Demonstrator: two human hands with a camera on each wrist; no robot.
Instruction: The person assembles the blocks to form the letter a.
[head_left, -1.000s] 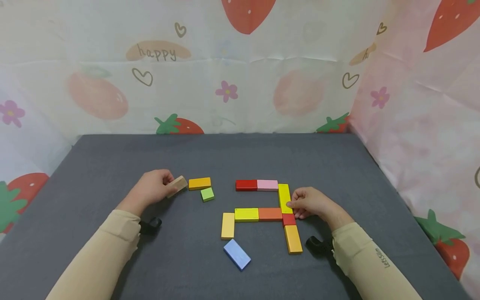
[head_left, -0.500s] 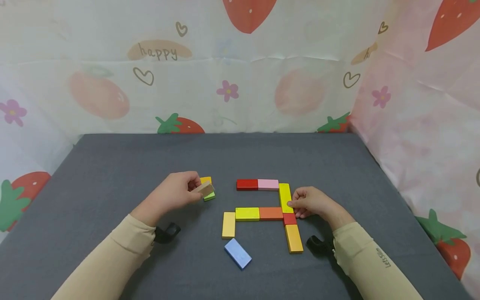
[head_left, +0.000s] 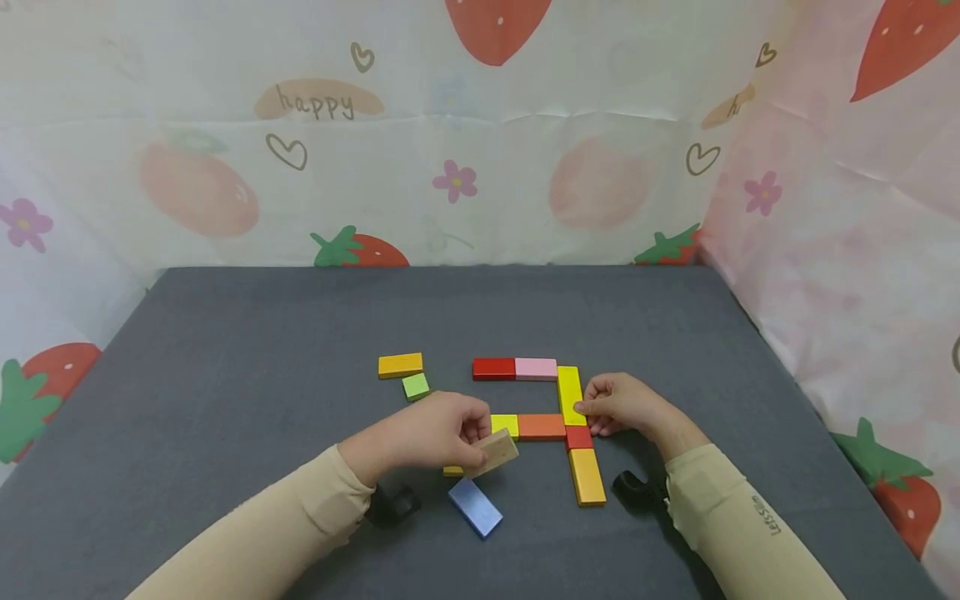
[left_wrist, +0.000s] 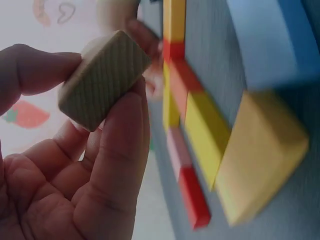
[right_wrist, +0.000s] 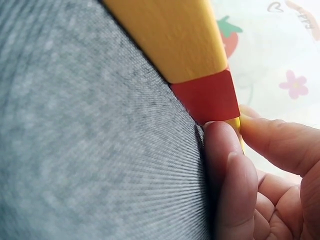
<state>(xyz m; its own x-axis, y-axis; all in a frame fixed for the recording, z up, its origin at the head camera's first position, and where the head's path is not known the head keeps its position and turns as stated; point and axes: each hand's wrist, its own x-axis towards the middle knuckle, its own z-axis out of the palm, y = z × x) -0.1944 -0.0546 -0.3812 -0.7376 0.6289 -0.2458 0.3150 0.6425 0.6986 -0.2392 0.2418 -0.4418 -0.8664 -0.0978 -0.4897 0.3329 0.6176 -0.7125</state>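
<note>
My left hand (head_left: 427, 429) pinches a plain wooden block (head_left: 497, 451) between thumb and fingers, and its grain shows in the left wrist view. It is held up over the left end of the block row, partly covering a lime-yellow block (head_left: 506, 425) and a pale yellow block (head_left: 452, 472). Just nearer me lies a blue block (head_left: 476, 507). At the right, my right hand (head_left: 630, 408) has its thumb on an upright-lying yellow block (head_left: 569, 392) and bent fingers against its side, beside a small red block (right_wrist: 207, 97).
An orange block (head_left: 542, 427) joins the row to the small red block, with an amber block (head_left: 587, 477) below. A red block (head_left: 493, 369) and pink block (head_left: 536, 369) lie end to end behind. Left are another amber block (head_left: 401, 366) and a green block (head_left: 416, 386).
My left hand has carried the wooden block rightward and toward me, from left of the amber and green blocks to over the row's left end. My right hand stays in place.
</note>
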